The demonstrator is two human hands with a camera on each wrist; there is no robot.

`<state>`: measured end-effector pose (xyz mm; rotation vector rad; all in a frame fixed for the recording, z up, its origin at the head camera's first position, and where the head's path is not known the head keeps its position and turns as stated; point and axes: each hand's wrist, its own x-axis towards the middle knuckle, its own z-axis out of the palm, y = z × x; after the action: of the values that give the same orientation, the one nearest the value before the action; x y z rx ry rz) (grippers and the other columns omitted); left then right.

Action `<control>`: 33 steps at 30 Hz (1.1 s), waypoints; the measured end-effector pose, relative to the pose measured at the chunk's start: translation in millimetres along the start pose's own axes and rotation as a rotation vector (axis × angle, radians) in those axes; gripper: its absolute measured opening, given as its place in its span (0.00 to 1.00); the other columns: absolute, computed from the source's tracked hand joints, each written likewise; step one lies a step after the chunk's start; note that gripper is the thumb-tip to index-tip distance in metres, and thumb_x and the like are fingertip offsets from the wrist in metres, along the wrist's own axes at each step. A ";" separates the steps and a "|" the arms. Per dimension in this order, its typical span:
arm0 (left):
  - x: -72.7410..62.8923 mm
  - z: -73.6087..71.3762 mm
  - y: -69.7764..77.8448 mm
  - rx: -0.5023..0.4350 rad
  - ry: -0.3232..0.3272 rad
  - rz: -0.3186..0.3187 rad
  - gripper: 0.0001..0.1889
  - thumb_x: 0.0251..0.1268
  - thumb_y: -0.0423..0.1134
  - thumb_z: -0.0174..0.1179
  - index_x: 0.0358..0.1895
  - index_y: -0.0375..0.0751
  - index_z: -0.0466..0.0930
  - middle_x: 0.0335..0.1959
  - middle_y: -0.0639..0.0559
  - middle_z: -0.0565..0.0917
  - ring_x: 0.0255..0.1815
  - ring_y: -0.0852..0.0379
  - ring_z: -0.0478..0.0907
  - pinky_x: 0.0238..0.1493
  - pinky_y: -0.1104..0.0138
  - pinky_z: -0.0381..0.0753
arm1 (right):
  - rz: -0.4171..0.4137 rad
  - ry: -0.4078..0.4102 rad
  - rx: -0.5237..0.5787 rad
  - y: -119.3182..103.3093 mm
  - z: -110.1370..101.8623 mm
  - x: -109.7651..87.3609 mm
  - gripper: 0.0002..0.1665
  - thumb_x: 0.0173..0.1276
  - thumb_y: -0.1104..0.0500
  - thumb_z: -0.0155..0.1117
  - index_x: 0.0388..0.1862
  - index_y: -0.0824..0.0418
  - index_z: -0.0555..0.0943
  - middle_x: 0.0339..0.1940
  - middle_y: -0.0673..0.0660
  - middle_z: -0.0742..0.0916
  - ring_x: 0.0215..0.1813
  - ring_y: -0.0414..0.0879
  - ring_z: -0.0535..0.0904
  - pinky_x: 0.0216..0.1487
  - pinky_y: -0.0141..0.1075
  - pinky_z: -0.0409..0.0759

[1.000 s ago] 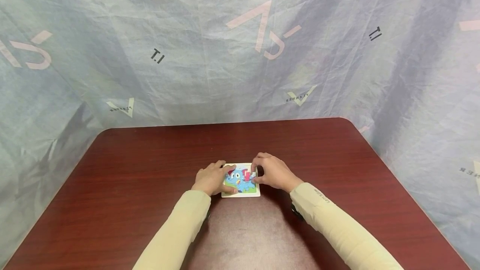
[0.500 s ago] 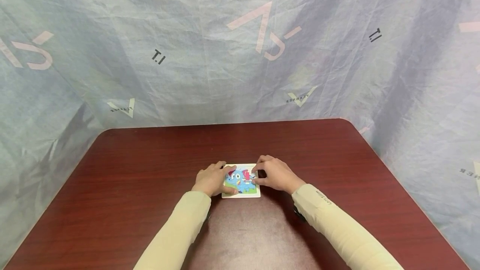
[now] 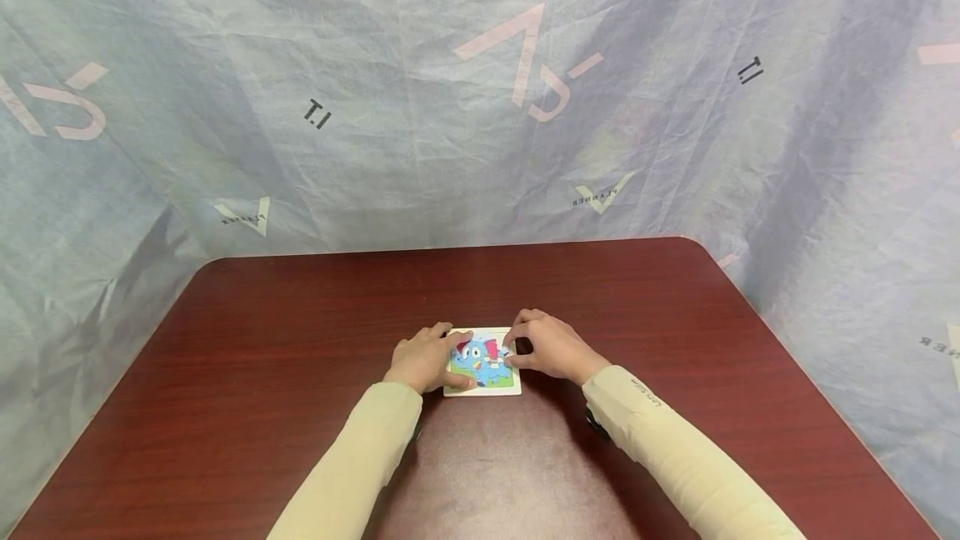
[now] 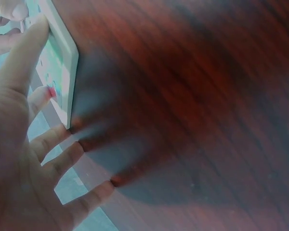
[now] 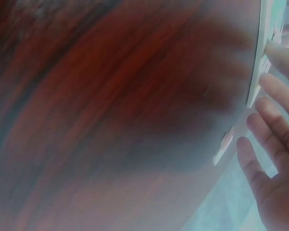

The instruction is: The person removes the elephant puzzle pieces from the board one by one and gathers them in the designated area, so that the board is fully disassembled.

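Note:
A small jigsaw puzzle in a pale tray (image 3: 491,392) lies flat on the table, its picture a blue elephant with a pink ear. My left hand (image 3: 423,358) rests on its left side, thumb and index finger spread over the picture; the other fingertips touch the table in the left wrist view. At the right edge, my right hand (image 3: 551,346) pinches a puzzle piece (image 3: 507,353) between thumb and index finger, low over the tray. The fingers partly cover this piece. Another loose puzzle piece (image 5: 224,147) lies on the table beyond the tray, near the right fingertips in the right wrist view.
The dark red wooden table (image 3: 315,307) extends around the tray on all sides. Behind it hangs a grey printed cloth (image 3: 420,148), which also runs along the left and right. Both forearms in pale sleeves (image 3: 645,423) reach in from the front.
The right thumb and index finger have shifted slightly at the tray's right side. The pink area beside them has changed shape, with the ear now more whole. The left hand stays put.

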<state>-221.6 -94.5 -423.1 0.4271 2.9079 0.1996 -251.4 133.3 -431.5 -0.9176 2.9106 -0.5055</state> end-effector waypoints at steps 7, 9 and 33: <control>-0.3 -0.7 0.0 -0.005 -0.008 0.005 0.42 0.58 0.62 0.71 0.75 0.57 0.69 0.74 0.46 0.69 0.71 0.45 0.69 0.61 0.44 0.75 | -0.016 0.013 -0.021 1.7 0.4 0.8 0.13 0.64 0.51 0.77 0.45 0.53 0.89 0.48 0.51 0.83 0.52 0.49 0.79 0.49 0.46 0.81; -0.6 -0.9 0.0 -0.009 -0.005 0.008 0.42 0.58 0.62 0.71 0.75 0.56 0.70 0.74 0.46 0.69 0.71 0.44 0.69 0.62 0.44 0.75 | -0.021 0.023 -0.027 2.6 0.8 1.0 0.13 0.63 0.51 0.77 0.45 0.52 0.89 0.48 0.50 0.83 0.52 0.49 0.80 0.49 0.46 0.81; -2.5 -1.2 0.4 -0.018 0.010 0.019 0.41 0.57 0.61 0.72 0.75 0.56 0.70 0.73 0.45 0.69 0.71 0.44 0.69 0.60 0.44 0.75 | 0.021 -0.005 0.047 2.1 1.6 3.6 0.16 0.63 0.52 0.77 0.48 0.54 0.89 0.46 0.49 0.83 0.52 0.48 0.79 0.52 0.46 0.79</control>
<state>-219.4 -95.0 -421.5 0.4522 2.9106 0.2306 -255.2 132.4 -433.5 -0.8796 2.8877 -0.5666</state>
